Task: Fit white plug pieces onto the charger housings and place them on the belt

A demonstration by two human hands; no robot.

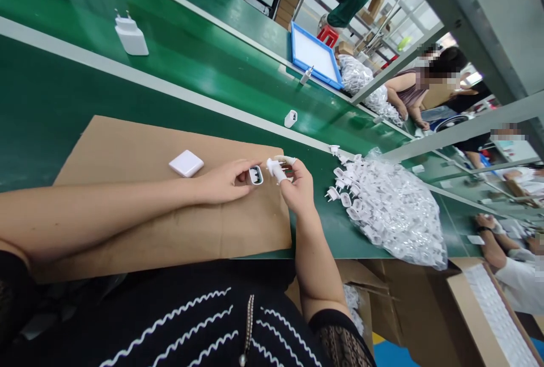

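My left hand (232, 182) is closed around a white charger housing (255, 175), whose open end with dark insides faces right. Just to its right, my right hand (298, 186) pinches a small white plug piece (272, 166) with metal pins. White coverings sit on some of the right fingertips. A small gap separates the two parts. Both hands are above a brown cardboard sheet (140, 157). On that sheet, left of my left hand, lies a white square charger body (186, 163).
A clear bag of white plug pieces (399, 208) spills loose ones at my right. Along the green belt (204, 55) stand a white two-pin charger (131, 37) and a white housing (290, 119). A blue tray (317, 55) lies beyond. Metal frame posts and other people are on the right.
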